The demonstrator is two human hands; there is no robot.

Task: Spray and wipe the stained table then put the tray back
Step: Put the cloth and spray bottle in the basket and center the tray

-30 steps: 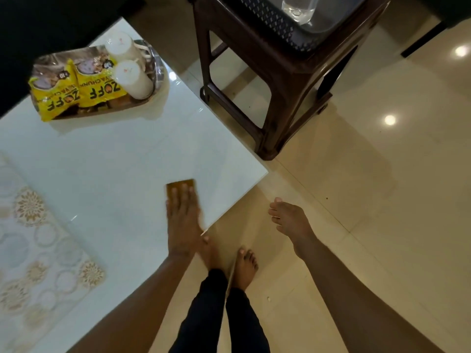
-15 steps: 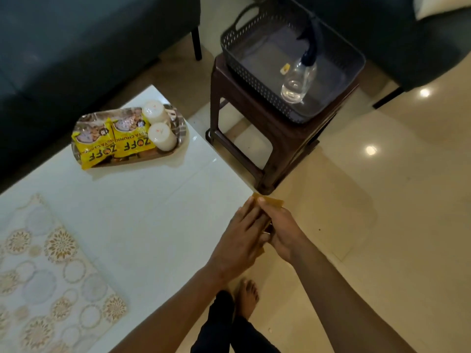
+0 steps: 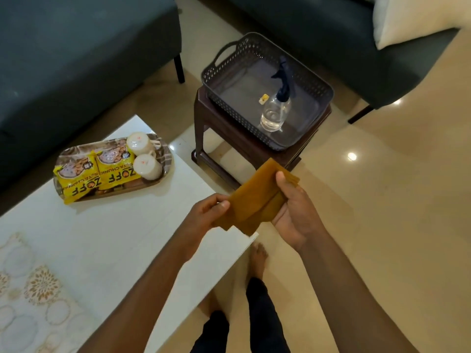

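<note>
Now we hold the folded yellow cloth [image 3: 257, 200] in both hands, left hand [image 3: 207, 210] pinching, right hand [image 3: 293, 210] gripping; the basket [image 3: 221, 70] lies far, nearer our right.

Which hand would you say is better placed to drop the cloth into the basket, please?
Probably the right hand: it holds the cloth on the side nearer the basket.

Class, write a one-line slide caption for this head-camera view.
Both hands, left and right, hold a folded yellow cloth above the white table's corner, spray bottle in the basket.
</note>
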